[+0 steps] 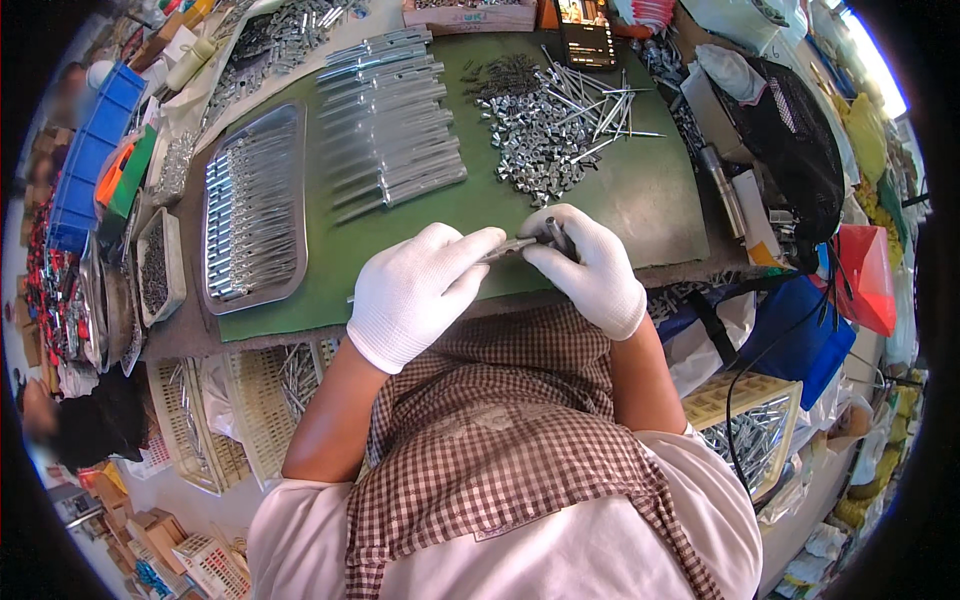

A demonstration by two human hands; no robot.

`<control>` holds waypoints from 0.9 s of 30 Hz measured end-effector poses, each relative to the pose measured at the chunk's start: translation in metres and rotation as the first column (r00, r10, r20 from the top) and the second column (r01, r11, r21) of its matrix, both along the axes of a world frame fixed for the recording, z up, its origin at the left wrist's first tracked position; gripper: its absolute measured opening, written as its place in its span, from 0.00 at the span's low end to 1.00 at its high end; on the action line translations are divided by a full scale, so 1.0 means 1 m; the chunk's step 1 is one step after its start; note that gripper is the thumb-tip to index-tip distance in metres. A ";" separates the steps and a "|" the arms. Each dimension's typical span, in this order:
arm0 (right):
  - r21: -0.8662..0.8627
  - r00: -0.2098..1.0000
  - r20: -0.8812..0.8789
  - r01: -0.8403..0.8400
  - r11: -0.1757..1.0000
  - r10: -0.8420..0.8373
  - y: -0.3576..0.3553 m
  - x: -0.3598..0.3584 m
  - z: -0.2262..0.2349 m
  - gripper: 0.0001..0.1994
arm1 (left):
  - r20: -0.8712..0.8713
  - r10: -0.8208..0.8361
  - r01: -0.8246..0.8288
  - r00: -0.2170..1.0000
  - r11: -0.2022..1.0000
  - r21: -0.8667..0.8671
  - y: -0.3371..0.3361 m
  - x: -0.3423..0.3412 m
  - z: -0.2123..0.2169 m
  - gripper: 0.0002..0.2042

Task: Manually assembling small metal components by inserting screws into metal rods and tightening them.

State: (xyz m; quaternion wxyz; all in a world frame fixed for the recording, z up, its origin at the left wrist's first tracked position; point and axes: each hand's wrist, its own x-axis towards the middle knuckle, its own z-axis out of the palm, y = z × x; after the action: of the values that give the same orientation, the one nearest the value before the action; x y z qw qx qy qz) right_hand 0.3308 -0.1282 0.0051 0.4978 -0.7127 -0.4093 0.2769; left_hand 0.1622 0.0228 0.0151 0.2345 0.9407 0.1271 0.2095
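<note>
White knit gloves cover both of my hands, which meet over the near edge of the green mat (640,225). My left hand (415,290) is closed around a slim silver metal rod part (512,247), whose thin end shows beyond the palm. Its other end meets the fingers of my right hand (592,272). Those fingers pinch a short dark metal cylinder (557,236) beside the rod's tip; its exact kind cannot be made out. Farther off lie a heap of small silver metal pieces (535,145) and a row of similar rod parts (400,125).
At left a metal tray (300,255) holds neatly lined rod parts. Loose thin rods (600,110) and small dark pins (505,75) lie behind the heap. A phone (585,35) stands at the back. A black mesh bag (790,140) is at right, a parts basket (750,440) below.
</note>
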 end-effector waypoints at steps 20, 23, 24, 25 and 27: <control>0.076 0.813 0.520 0.262 0.962 -0.262 0.016 0.060 -0.004 0.07 | -0.184 0.030 0.011 0.982 0.976 0.219 -0.026 0.010 -0.006 0.11; -0.042 0.697 0.691 0.306 0.951 -0.193 0.040 0.083 -0.002 0.10 | -0.223 0.052 -0.002 0.973 0.975 0.221 -0.027 0.012 -0.005 0.11; -0.141 0.648 0.752 0.338 0.930 -0.121 0.046 0.088 -0.002 0.11 | -0.241 0.052 0.001 0.969 0.977 0.214 -0.027 0.013 -0.004 0.11; -0.140 0.646 0.754 0.337 0.931 -0.121 0.052 0.092 -0.003 0.11 | -0.258 0.054 0.001 0.965 0.978 0.208 -0.026 0.013 -0.004 0.11; -0.296 0.673 0.739 0.326 0.898 -0.001 0.059 0.097 -0.003 0.12 | -0.289 0.054 0.009 0.956 0.977 0.214 -0.026 0.015 -0.002 0.10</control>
State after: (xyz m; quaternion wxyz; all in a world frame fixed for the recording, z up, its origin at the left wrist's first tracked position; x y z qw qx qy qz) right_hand 0.4283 -0.0693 0.0021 0.1607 -0.8845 -0.4380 0.0051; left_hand 0.1769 -0.0031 0.0129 0.1086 0.9795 0.1479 0.0830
